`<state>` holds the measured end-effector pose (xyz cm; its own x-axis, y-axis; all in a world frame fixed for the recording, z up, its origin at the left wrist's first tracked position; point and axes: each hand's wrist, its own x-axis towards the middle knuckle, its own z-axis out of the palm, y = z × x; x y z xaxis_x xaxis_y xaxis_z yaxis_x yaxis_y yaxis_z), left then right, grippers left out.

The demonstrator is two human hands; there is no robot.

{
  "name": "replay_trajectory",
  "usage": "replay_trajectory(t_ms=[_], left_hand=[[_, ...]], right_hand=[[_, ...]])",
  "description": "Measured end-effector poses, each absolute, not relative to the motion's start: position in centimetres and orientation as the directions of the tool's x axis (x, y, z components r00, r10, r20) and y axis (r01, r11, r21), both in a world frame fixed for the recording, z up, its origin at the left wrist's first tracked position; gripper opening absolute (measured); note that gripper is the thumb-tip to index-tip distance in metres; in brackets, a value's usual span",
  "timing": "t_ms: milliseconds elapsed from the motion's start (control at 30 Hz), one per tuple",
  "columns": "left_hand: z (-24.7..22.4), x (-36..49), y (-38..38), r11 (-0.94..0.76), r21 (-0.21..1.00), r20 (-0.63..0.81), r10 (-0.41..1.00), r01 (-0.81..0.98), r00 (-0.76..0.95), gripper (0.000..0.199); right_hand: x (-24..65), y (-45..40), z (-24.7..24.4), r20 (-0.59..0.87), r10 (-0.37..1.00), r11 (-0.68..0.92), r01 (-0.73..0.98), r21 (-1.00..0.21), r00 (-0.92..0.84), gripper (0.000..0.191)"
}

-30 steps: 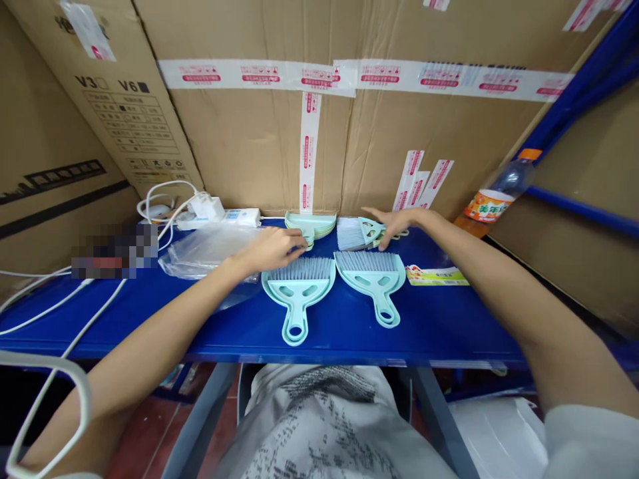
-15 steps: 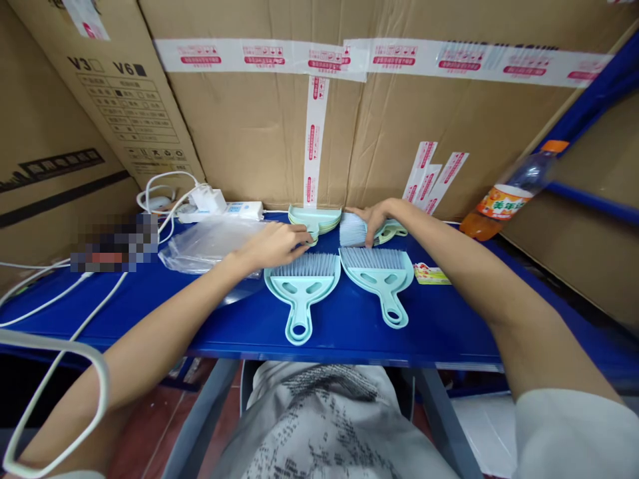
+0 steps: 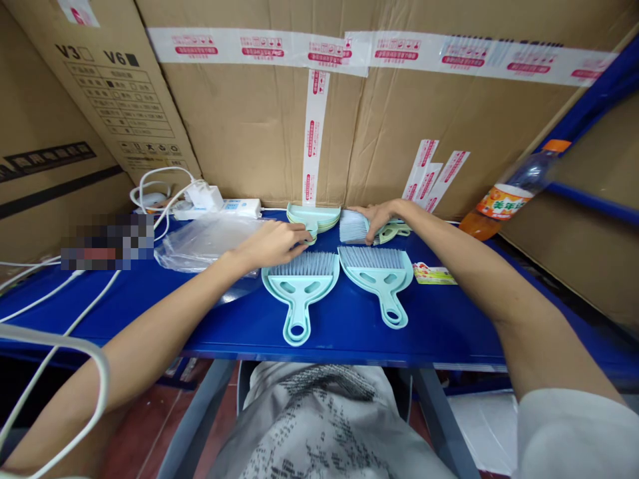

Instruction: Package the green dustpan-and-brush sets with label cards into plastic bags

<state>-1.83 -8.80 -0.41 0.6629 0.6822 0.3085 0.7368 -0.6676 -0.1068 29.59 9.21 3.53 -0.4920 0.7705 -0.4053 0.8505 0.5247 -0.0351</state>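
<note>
Two mint plastic dustpan-and-brush sets (image 3: 300, 287), grey-bristled, round-holed at the grip, lie with handles toward six and five o'clock on a glossy blue tabletop (image 3: 349, 342). Toward twelve, the left hand (image 3: 275, 241), fingers curled, meets a half-round dustpan stack (image 3: 318, 217); at one, the right hand (image 3: 382, 217) straddles fine-bristled brushes (image 3: 351, 227). Whether either hand is grasping cannot be told.

Along the back of a blue table (image 3: 439, 326), a person's left hand (image 3: 273, 241) has its fingers at the handles of stacked pale-green dustpans (image 3: 315, 216); the right hand (image 3: 383, 218) spans some piled brushes (image 3: 352, 227). At the table's front middle, two mint dustpans (image 3: 297, 297) lie side by side, each holding a brush. Clear plastic bags (image 3: 207, 243) lie at the table's back left, an orange-capped bottle (image 3: 509, 193) at its back right.
</note>
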Motion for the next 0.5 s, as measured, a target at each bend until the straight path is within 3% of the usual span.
replay_trajectory(t_ms=[233,500], left_hand=[[-0.6,-1.9,-8.7,-0.670,-0.093,0.333,0.677,0.737,0.657,0.033],[-0.7,-2.0,-8.6,-0.671,-0.113,0.311,0.676,0.732,0.668,0.031]], right_hand=[[31.1,8.3,2.9,-0.311,0.779,0.578,0.816,0.019,-0.545,0.147],[32.4,8.9,2.8,-0.117,0.796,0.603,0.795,0.068,-0.594,0.149]])
